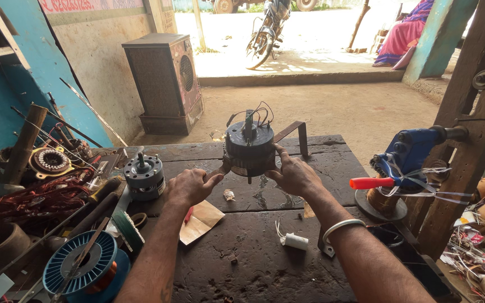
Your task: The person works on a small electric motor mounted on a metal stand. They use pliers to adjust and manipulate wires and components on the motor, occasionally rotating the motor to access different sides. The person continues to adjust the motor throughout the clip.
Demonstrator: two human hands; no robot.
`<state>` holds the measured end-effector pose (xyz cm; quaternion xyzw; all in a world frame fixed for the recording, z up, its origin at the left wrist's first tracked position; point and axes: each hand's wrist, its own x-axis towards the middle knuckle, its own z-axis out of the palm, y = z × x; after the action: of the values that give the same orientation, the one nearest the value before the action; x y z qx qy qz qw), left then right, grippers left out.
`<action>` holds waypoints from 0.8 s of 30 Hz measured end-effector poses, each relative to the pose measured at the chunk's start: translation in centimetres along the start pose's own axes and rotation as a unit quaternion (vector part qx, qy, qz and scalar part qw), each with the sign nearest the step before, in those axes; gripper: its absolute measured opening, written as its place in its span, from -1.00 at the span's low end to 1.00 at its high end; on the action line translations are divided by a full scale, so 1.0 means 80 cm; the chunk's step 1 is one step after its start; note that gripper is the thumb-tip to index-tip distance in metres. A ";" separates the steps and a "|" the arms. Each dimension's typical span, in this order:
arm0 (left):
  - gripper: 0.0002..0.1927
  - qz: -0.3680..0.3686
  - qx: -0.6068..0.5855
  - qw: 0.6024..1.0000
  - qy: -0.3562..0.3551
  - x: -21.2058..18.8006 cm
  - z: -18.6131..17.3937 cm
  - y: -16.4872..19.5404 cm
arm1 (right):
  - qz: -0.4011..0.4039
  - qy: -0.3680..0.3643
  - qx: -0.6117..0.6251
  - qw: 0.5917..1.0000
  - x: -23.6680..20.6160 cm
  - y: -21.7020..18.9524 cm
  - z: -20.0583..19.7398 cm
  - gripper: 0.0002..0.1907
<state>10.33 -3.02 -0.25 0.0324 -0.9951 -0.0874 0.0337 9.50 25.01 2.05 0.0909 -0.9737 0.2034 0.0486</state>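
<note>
We hold the dark round motor point(249, 147) raised above the worktable point(265, 247), left hand point(189, 186) closed on its lower left edge, right hand point(294, 175) clasping its right side. It looks mid-inspection; any turning calls for a steady two-handed grip.

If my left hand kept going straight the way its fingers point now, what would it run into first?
The left hand points right and slightly forward, so it would press straight into the dark round motor it already touches at the lower edge. The right hand braces the opposite side.
</note>
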 end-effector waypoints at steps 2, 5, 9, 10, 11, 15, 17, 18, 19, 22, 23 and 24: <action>-0.24 -0.001 -0.003 1.000 0.003 0.000 0.000 0.000 | -0.001 0.002 0.004 1.000 0.000 0.000 0.001 -0.02; -0.25 0.008 0.007 1.000 0.015 0.001 -0.001 0.000 | -0.011 0.013 0.011 1.000 0.001 0.002 0.002 -0.02; -0.24 0.015 0.016 1.000 0.021 -0.002 -0.002 0.002 | -0.019 0.021 0.006 1.000 0.001 0.003 0.002 -0.03; -0.23 0.008 0.019 1.000 0.015 -0.003 -0.001 0.002 | -0.018 0.023 0.003 1.000 0.001 0.003 0.002 -0.04; -0.22 0.002 0.021 1.000 0.011 -0.003 -0.002 0.003 | -0.014 0.020 0.003 1.000 0.000 0.003 0.002 -0.04; -0.22 0.001 0.017 1.000 0.012 -0.006 -0.004 0.004 | -0.014 0.025 -0.003 1.000 -0.001 0.003 0.003 -0.03; -0.23 0.000 0.013 1.000 0.014 -0.006 -0.003 0.004 | -0.021 0.032 -0.004 0.999 -0.002 0.004 0.003 -0.04; -0.23 0.005 0.016 1.000 0.017 -0.006 -0.003 0.004 | -0.023 0.032 -0.003 0.999 -0.002 0.004 0.002 -0.05; -0.23 0.009 0.018 1.000 0.022 -0.006 -0.003 0.003 | -0.026 0.034 -0.003 0.999 -0.003 0.004 0.001 -0.05; -0.23 0.018 0.020 0.999 0.031 -0.006 -0.003 0.002 | -0.023 0.030 -0.011 0.999 -0.003 0.002 0.000 -0.04; -0.23 0.021 0.020 0.999 0.034 -0.006 -0.003 0.002 | -0.020 0.026 -0.006 0.999 -0.004 0.001 0.000 -0.04; -0.23 0.015 0.017 0.999 0.025 -0.007 -0.003 0.002 | -0.017 0.022 -0.001 1.000 -0.004 0.000 0.000 -0.05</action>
<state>10.88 -2.86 -0.05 0.0202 -0.9957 -0.0688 0.0593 9.78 25.05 2.00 0.1033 -0.9709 0.2032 0.0735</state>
